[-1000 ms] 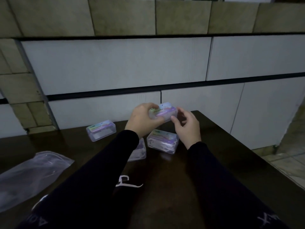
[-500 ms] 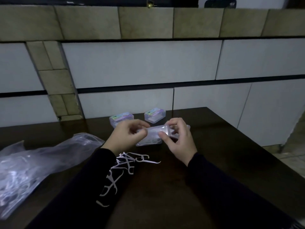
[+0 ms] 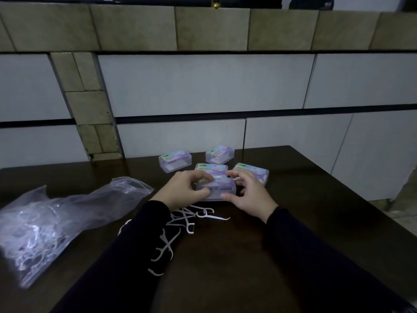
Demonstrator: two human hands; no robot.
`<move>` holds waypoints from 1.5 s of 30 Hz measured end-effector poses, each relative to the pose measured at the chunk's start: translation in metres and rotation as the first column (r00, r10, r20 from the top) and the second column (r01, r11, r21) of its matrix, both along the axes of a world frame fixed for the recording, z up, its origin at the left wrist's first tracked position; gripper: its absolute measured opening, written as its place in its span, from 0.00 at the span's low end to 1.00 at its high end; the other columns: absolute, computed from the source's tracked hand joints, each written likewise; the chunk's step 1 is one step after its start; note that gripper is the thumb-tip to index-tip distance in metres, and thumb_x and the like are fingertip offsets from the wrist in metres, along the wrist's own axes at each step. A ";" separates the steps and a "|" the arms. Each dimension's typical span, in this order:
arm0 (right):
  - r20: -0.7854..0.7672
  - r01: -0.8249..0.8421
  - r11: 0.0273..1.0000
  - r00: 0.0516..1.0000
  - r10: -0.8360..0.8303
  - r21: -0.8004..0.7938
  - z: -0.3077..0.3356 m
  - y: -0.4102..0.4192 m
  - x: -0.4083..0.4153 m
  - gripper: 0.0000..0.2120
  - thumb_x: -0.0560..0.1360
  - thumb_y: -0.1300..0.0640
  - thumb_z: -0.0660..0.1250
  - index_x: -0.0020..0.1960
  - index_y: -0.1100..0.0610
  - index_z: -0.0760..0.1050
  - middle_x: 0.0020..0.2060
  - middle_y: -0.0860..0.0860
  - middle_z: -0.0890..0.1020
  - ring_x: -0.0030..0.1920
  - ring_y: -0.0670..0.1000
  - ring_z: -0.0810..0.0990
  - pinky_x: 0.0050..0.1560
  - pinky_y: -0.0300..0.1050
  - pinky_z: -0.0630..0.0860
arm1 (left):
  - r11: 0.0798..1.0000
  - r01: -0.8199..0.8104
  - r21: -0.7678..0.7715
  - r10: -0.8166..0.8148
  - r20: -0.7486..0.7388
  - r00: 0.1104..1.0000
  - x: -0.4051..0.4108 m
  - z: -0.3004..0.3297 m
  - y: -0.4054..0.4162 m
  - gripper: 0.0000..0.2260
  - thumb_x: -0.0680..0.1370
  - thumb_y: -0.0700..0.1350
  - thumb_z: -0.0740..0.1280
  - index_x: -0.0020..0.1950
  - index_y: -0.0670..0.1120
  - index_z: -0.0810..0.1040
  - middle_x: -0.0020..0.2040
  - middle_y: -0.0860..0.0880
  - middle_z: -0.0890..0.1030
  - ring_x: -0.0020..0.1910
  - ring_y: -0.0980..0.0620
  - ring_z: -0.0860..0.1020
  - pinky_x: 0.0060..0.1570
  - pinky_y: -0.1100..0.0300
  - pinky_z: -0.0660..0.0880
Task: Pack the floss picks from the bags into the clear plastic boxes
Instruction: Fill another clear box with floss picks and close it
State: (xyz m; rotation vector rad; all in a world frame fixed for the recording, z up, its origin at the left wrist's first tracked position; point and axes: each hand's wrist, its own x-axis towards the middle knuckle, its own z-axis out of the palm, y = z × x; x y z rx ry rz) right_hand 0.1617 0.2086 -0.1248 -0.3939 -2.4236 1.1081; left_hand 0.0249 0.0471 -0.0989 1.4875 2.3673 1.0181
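A clear plastic box (image 3: 216, 189) with a coloured label sits low over the dark table, held between both hands. My left hand (image 3: 185, 192) grips its left end, thumb in front and fingers curled over the top. My right hand (image 3: 250, 195) grips the right end the same way. Loose white floss picks (image 3: 180, 224) lie scattered on the table just below my left wrist, partly hidden by the sleeve. A clear plastic bag (image 3: 56, 222) holding many more picks lies at the left.
Several other labelled clear boxes stand behind my hands: one (image 3: 174, 161) at back left, one (image 3: 220, 154) at back centre, one (image 3: 211, 169) just behind the held box, one (image 3: 252, 173) to the right. The table (image 3: 316, 222) ends at right; a tiled wall rises behind.
The view has tilted down, so more boxes and the bag show. The box in my hands came from being lifted high to sitting low, near the table in front of the other boxes.
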 end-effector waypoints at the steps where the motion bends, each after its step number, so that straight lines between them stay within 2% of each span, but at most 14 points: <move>1: 0.034 0.013 1.000 0.999 -0.013 0.003 0.000 0.000 -0.001 0.31 0.69 0.51 0.76 0.68 0.48 0.68 0.68 0.46 0.69 0.65 0.47 0.70 0.63 0.45 0.72 | 1.000 0.001 -0.006 -0.001 -0.014 1.000 -0.001 -0.001 0.001 0.13 0.73 0.49 0.68 0.57 0.58 0.78 0.45 0.57 0.78 0.40 0.59 0.76 0.40 0.69 0.69; 5: 0.136 0.019 1.000 0.991 -0.021 0.016 0.004 -0.001 -0.004 0.36 0.69 0.51 0.76 0.73 0.49 0.64 0.71 0.47 0.68 0.69 0.48 0.67 0.67 0.47 0.69 | 1.000 0.016 -0.023 -0.017 -0.075 0.997 0.000 -0.002 0.002 0.15 0.73 0.50 0.69 0.60 0.56 0.77 0.46 0.56 0.78 0.39 0.59 0.76 0.39 0.70 0.68; 9: 0.181 -0.027 1.000 0.983 0.028 -0.011 0.008 0.003 -0.001 0.38 0.69 0.50 0.76 0.74 0.49 0.62 0.71 0.47 0.67 0.69 0.47 0.66 0.67 0.46 0.68 | 0.998 -0.020 -0.055 0.013 -0.130 0.991 0.009 0.000 0.008 0.24 0.68 0.64 0.72 0.60 0.55 0.76 0.53 0.57 0.78 0.47 0.61 0.75 0.45 0.66 0.71; 12: 0.184 -0.038 0.999 0.982 0.043 -0.030 0.010 0.004 0.001 0.38 0.69 0.51 0.76 0.74 0.50 0.62 0.71 0.48 0.69 0.69 0.46 0.67 0.67 0.46 0.68 | 0.988 -0.107 -0.111 0.083 -0.205 0.975 0.020 0.000 0.018 0.24 0.68 0.63 0.73 0.59 0.54 0.74 0.53 0.53 0.77 0.49 0.57 0.74 0.46 0.63 0.71; 16: 0.178 -0.033 0.998 0.983 0.041 -0.047 0.011 0.003 0.002 0.39 0.68 0.53 0.77 0.74 0.50 0.62 0.71 0.48 0.69 0.69 0.46 0.68 0.67 0.46 0.68 | 0.962 -0.139 -0.234 0.047 -0.360 0.932 0.028 -0.004 0.027 0.26 0.76 0.62 0.62 0.71 0.54 0.64 0.65 0.47 0.72 0.59 0.50 0.74 0.54 0.59 0.71; 21: 0.209 -0.037 0.999 0.977 0.039 -0.015 0.013 0.000 0.003 0.39 0.71 0.55 0.74 0.76 0.50 0.58 0.72 0.49 0.68 0.70 0.48 0.67 0.69 0.48 0.67 | 0.926 -0.185 -0.331 -0.030 -0.549 0.835 0.034 -0.003 0.030 0.29 0.80 0.62 0.53 0.78 0.51 0.51 0.69 0.38 0.66 0.62 0.43 0.73 0.57 0.53 0.72; 28: 0.199 -0.059 0.997 0.978 0.068 -0.055 0.014 -0.002 0.005 0.33 0.69 0.54 0.76 0.71 0.49 0.68 0.64 0.44 0.74 0.66 0.45 0.69 0.63 0.40 0.66 | 0.950 -0.087 -0.300 -0.208 -0.814 0.542 0.026 0.006 0.031 0.27 0.80 0.43 0.62 0.77 0.48 0.54 0.65 0.43 0.72 0.59 0.45 0.75 0.53 0.53 0.77; 30: 0.191 -0.063 0.996 0.979 0.074 -0.062 0.015 -0.003 0.006 0.30 0.69 0.55 0.76 0.68 0.48 0.69 0.61 0.43 0.74 0.63 0.43 0.69 0.61 0.39 0.65 | 0.956 -0.069 -0.286 -0.192 -0.785 0.588 0.024 0.009 0.033 0.25 0.81 0.44 0.61 0.76 0.49 0.56 0.63 0.42 0.73 0.57 0.45 0.76 0.52 0.54 0.77; 31: 0.189 -0.062 0.996 0.979 0.073 -0.063 0.015 -0.004 0.007 0.31 0.69 0.55 0.76 0.69 0.48 0.69 0.62 0.43 0.74 0.63 0.43 0.69 0.61 0.39 0.65 | 0.961 -0.074 -0.268 -0.152 -0.729 0.667 0.024 0.011 0.033 0.23 0.81 0.47 0.61 0.74 0.50 0.59 0.60 0.42 0.73 0.54 0.46 0.76 0.49 0.55 0.77; 33: 0.186 -0.052 0.997 0.981 0.060 -0.049 0.015 -0.005 0.008 0.35 0.69 0.53 0.76 0.72 0.50 0.66 0.67 0.45 0.72 0.65 0.44 0.68 0.65 0.42 0.66 | 0.974 -0.117 -0.192 0.007 -0.495 0.869 0.026 0.012 0.026 0.18 0.79 0.57 0.61 0.64 0.49 0.66 0.53 0.45 0.76 0.49 0.50 0.78 0.44 0.59 0.76; 35: 0.195 -0.033 0.999 0.980 0.039 -0.033 0.015 -0.007 0.010 0.41 0.68 0.51 0.76 0.76 0.51 0.61 0.70 0.48 0.70 0.68 0.46 0.68 0.68 0.46 0.66 | 0.980 -0.164 -0.117 0.128 -0.268 0.955 0.023 0.007 0.018 0.18 0.76 0.62 0.62 0.57 0.50 0.69 0.50 0.49 0.77 0.46 0.54 0.78 0.42 0.63 0.74; 38: 0.198 -0.026 0.999 0.980 0.034 -0.038 0.016 -0.008 0.012 0.39 0.69 0.53 0.76 0.75 0.52 0.61 0.69 0.48 0.71 0.64 0.42 0.68 0.65 0.40 0.67 | 0.976 -0.192 0.106 0.213 -0.236 0.948 0.015 -0.002 0.007 0.12 0.77 0.56 0.64 0.55 0.51 0.74 0.53 0.52 0.77 0.46 0.58 0.75 0.47 0.63 0.73; 41: 0.199 -0.030 0.998 0.979 0.041 -0.056 0.017 -0.008 0.013 0.39 0.69 0.55 0.76 0.75 0.53 0.61 0.70 0.47 0.71 0.62 0.38 0.67 0.60 0.35 0.65 | 0.889 -0.254 0.382 0.358 -0.230 0.905 0.011 -0.001 0.004 0.06 0.77 0.50 0.67 0.49 0.48 0.78 0.47 0.54 0.76 0.42 0.60 0.75 0.45 0.65 0.73; 45: 0.217 -0.020 0.997 0.976 0.036 -0.076 0.018 -0.011 0.012 0.43 0.69 0.56 0.76 0.77 0.54 0.56 0.72 0.47 0.68 0.70 0.43 0.67 0.64 0.36 0.63 | 0.823 -0.330 0.462 0.404 -0.069 0.912 0.015 0.000 0.007 0.03 0.78 0.45 0.67 0.51 0.49 0.78 0.41 0.54 0.78 0.40 0.57 0.78 0.44 0.62 0.77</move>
